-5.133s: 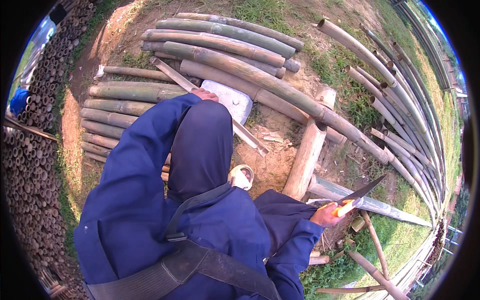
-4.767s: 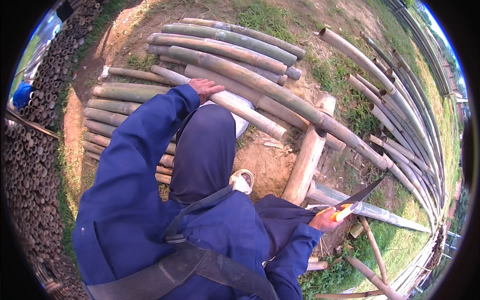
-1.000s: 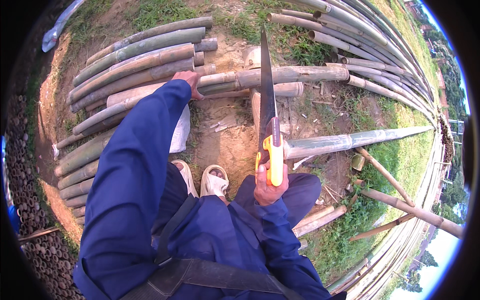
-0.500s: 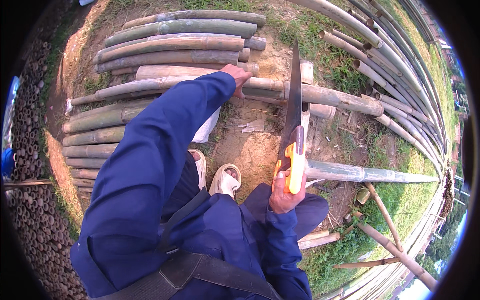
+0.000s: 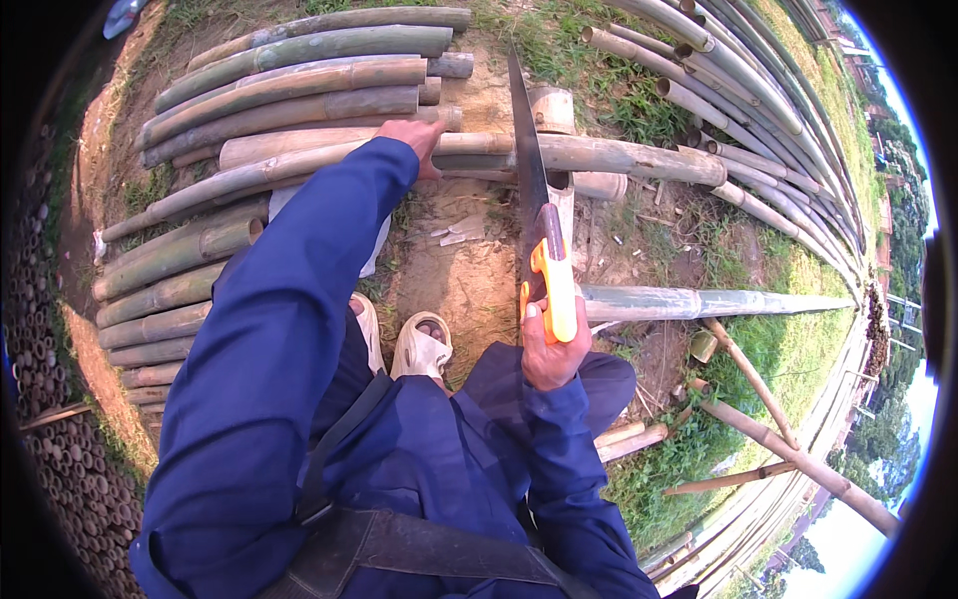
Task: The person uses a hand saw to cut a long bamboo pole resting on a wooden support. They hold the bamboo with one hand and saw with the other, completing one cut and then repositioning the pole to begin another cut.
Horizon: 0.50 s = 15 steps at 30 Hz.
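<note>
My left hand (image 5: 424,146) is closed over a long bamboo pole (image 5: 629,158) that runs crosswise ahead of me. In my right hand (image 5: 555,349) is a handsaw (image 5: 529,130), gripped by its yellow-orange handle. The saw's long dark blade points away from me and lies across the pole, just right of my left hand. Whether its teeth have entered the bamboo I cannot tell. Beneath the pole, near the blade, stands a short bamboo support (image 5: 561,215), partly hidden by the saw.
Cut bamboo lengths (image 5: 299,75) lie in rows at the left. Many longer poles (image 5: 738,80) are stacked at the far right. Another pole (image 5: 699,301) extends rightward beside my right hand. Crossed poles (image 5: 788,454) stand at the lower right. My sandalled feet (image 5: 419,349) are on the dirt.
The whole view has shifted, so the scene sits further left and slightly higher. The saw blade now leans more to the left. Both hands keep their holds.
</note>
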### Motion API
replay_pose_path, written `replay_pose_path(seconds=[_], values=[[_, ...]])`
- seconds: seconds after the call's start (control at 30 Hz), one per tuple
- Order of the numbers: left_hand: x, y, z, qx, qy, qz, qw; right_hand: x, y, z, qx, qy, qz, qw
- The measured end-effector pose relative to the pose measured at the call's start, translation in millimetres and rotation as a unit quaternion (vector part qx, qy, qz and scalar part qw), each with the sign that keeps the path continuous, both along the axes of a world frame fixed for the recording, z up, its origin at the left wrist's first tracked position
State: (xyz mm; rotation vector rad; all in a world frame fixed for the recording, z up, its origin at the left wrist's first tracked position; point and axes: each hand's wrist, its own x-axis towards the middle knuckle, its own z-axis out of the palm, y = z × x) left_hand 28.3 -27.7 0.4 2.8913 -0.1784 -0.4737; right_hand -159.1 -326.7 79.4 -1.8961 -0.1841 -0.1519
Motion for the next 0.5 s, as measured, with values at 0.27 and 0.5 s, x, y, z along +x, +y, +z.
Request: replay_pose_path(seconds=[0.27,0.5], values=[[-1.0,3.3,-2.3,0.010,-0.002,0.002,1.000,-7.0,2.7,7.9,-0.043,0.035,0.041,0.998],[-0.9,-9.2,9.9,0.015,0.001,0.045,0.999,-19.6,9.7,15.5,-0.049,0.124,0.009,0.991]])
